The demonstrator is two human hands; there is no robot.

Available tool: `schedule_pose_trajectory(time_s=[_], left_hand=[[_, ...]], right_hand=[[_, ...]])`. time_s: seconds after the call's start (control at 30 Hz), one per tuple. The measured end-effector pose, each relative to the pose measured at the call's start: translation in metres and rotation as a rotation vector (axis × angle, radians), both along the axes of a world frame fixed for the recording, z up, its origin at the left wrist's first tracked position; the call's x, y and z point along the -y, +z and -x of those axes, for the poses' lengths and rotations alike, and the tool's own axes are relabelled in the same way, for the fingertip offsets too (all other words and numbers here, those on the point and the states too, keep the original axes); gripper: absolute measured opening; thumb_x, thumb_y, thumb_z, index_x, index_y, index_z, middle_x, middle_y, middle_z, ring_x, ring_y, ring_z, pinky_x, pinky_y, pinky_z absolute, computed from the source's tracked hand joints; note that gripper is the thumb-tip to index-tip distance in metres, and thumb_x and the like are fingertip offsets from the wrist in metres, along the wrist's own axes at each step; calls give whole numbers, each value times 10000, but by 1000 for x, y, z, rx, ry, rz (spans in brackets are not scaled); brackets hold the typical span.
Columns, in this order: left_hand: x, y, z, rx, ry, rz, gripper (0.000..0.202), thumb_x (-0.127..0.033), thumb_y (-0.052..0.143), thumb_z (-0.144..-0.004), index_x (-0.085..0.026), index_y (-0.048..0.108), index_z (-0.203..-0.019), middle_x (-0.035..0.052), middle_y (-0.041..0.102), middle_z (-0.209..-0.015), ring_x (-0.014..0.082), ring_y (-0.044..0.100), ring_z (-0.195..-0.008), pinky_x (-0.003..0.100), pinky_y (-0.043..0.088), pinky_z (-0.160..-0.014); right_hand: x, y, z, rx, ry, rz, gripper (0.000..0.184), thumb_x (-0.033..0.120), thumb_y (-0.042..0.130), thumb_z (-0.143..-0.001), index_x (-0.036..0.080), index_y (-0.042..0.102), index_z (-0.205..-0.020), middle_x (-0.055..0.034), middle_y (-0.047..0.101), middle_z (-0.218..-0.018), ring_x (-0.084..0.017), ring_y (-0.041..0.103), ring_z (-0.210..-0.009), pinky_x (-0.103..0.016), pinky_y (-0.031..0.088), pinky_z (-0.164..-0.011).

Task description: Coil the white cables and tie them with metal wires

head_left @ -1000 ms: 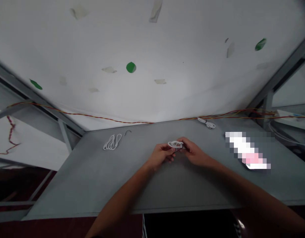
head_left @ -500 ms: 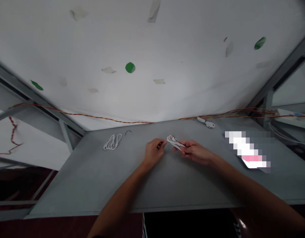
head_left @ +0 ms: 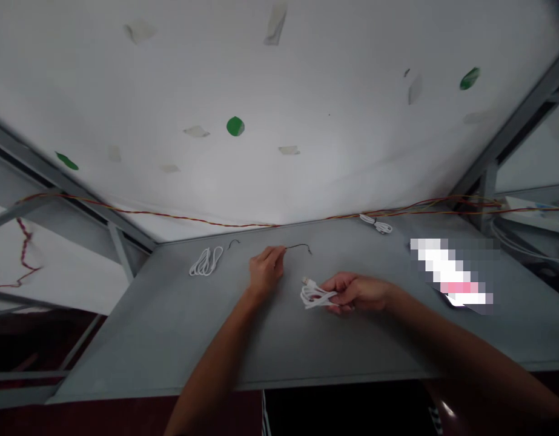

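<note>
In the head view, your hands have just parted: a moment ago they met over one small white bundle, and now a clear gap lies between them. Your left hand (head_left: 264, 271) sits farther up the desk (head_left: 170, 345), its fingertips pinched on the end of a thin dark wire (head_left: 298, 246). The wire runs out to the right in a shallow arc, its far end free above the desk. Your right hand (head_left: 357, 292) is curled closed around a white cable bundle (head_left: 316, 297), which sticks out to the left of your fingers. Its white plug (head_left: 305, 281) points up toward the wire, close to it but not touching.

Farther left, a looped white cable (head_left: 206, 261) lies near the far edge, with a short dark wire (head_left: 234, 243) just beside it. A small white cable coil (head_left: 376, 224) sits at the far edge to the right. A pixelated patch (head_left: 452, 272) covers something on the right side of the desk, and you cannot tell what it is.

The far edge meets a white wall (head_left: 279, 85), with twisted red-and-yellow wires (head_left: 215, 219) running along it. Open grey desk stretches below both hands to the near edge, which passes under your forearms, so you have wide room there.
</note>
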State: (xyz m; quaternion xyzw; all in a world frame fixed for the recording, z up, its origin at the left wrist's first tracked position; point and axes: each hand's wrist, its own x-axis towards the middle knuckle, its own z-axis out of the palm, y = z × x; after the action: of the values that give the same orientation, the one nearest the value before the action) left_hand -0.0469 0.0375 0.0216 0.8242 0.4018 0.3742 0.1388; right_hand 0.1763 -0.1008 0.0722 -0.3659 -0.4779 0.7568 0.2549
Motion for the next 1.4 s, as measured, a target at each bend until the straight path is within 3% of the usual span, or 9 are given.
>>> schedule_pose_trajectory(time_s=[0.23,0.47,0.57,0.73,0.83,1.03,1.2,1.3,1.4], left_hand=[[-41,11,49,-276,563,49,409,-366,382,-1018,-219,738,-1154,119,688,-1203,281,650,-993,358,449,-791],[-54,11,70,-396,652,135,394,-378,438,-985,-169,715,-1172,165,652,-1218,320,616,-1075,385,460,-836],[-36,20,54,-297,521,-72,473,-428,399,-1014,-173,627,-1342,181,605,-1330,319,560,-1202,429,413,-1006],[25,26,-5,-249,-250,-172,590,-547,632,-900,-237,591,-1400,176,574,-1417,363,473,-1345,533,238,-1174],[48,19,-34,-238,-463,-78,566,-535,606,-925,-254,573,-1415,165,608,-1369,359,474,-1349,554,175,-1198],[47,-6,-43,-313,-508,110,615,-490,542,-970,-177,477,-1496,202,654,-1240,339,638,-1092,428,451,-981],[41,-10,-41,-269,-445,150,569,-442,517,-988,-196,465,-1498,186,644,-1273,302,648,-1095,362,481,-938],[24,7,-24,-377,-285,155,505,-413,495,-1002,-200,508,-1459,198,642,-1274,309,666,-1068,381,483,-930],[-3,28,12,-543,59,189,410,-381,401,-1035,-186,597,-1338,200,664,-1216,324,684,-1032,407,494,-895]], right_hand=[[-4,4,1,70,-223,-98,269,346,771,-754,154,690,-924,1,572,-766,-78,414,-597,-221,291,-550],[-12,-5,-8,245,-356,-249,204,362,698,-799,178,663,-880,-17,602,-801,-105,425,-616,-248,282,-563],[-17,-16,-9,378,-363,-342,174,355,656,-826,184,661,-858,-9,592,-764,-116,443,-622,-247,306,-570],[-19,-22,-7,473,-307,-484,122,304,615,-838,201,669,-802,12,518,-636,-131,423,-596,-260,304,-556],[-18,-15,-8,425,-236,-490,98,277,610,-829,201,668,-808,12,527,-650,-130,419,-602,-262,315,-562],[-17,-11,-12,379,-232,-412,198,351,574,-878,183,678,-863,-5,598,-750,-127,489,-644,-257,379,-596],[-16,-17,-11,497,-340,-543,314,459,493,-963,208,677,-1009,-23,636,-871,-149,531,-688,-281,443,-637],[-23,-11,-29,857,-609,-847,354,463,459,-990,199,666,-1104,-92,658,-1019,-218,591,-893,-359,476,-825],[-36,-6,-63,1378,-891,-1055,360,348,449,-978,147,653,-1196,-199,608,-1237,-327,518,-1188,-486,381,-1034]])
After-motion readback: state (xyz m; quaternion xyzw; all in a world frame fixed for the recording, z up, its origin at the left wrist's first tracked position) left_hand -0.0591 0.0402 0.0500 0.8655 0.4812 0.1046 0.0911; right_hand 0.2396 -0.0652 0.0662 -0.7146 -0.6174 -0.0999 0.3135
